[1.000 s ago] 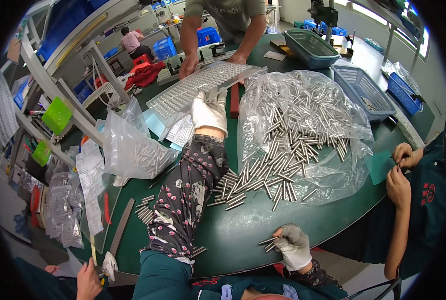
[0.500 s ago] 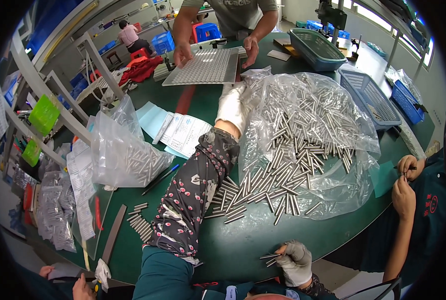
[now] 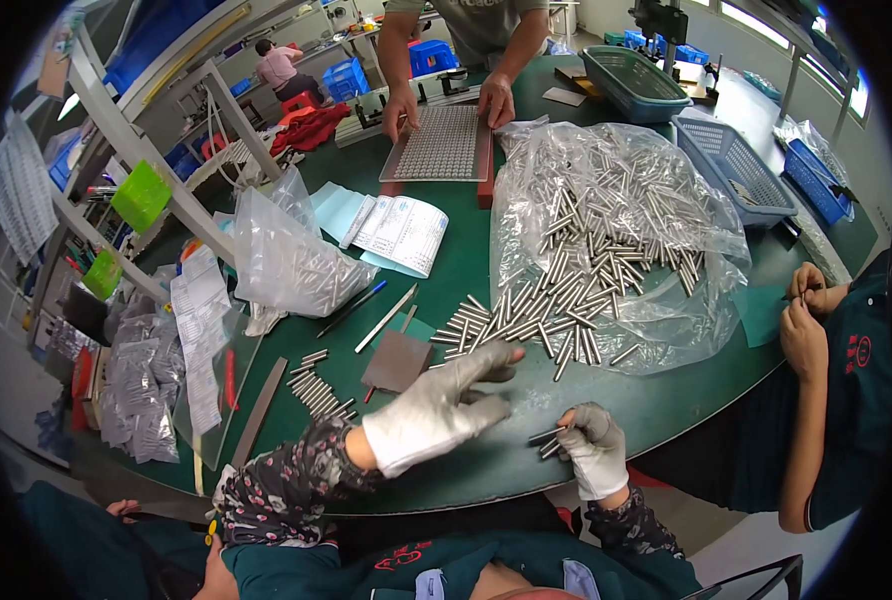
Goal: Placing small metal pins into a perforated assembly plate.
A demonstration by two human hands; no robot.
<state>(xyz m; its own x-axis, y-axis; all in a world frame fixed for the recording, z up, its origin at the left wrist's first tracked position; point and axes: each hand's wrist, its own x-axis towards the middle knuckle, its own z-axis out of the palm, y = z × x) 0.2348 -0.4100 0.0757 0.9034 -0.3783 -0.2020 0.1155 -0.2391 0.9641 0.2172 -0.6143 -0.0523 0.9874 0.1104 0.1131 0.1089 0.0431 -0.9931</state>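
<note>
My left hand, in a white glove with grey fingers, hovers over the near side of the table with its fingers stretched out and apart. Nothing shows in it. Closest to its fingertips lies the spread of loose metal pins, which runs out of a large clear plastic bag. At the table's front edge my right hand, gloved too, is closed on a few short metal pins that stick out to its left. Behind my left hand lie a grey-brown square block and a small row of pins.
Across the table a person's hands hold a perforated plate on red bars. A bag of pins, papers and a pen lie left. Baskets stand back right. Another person's hands work at right.
My left arm has drawn back from the plate to the near side, uncovering the block. The person opposite has set the plate down onto the red bars. My right hand keeps its pins.
</note>
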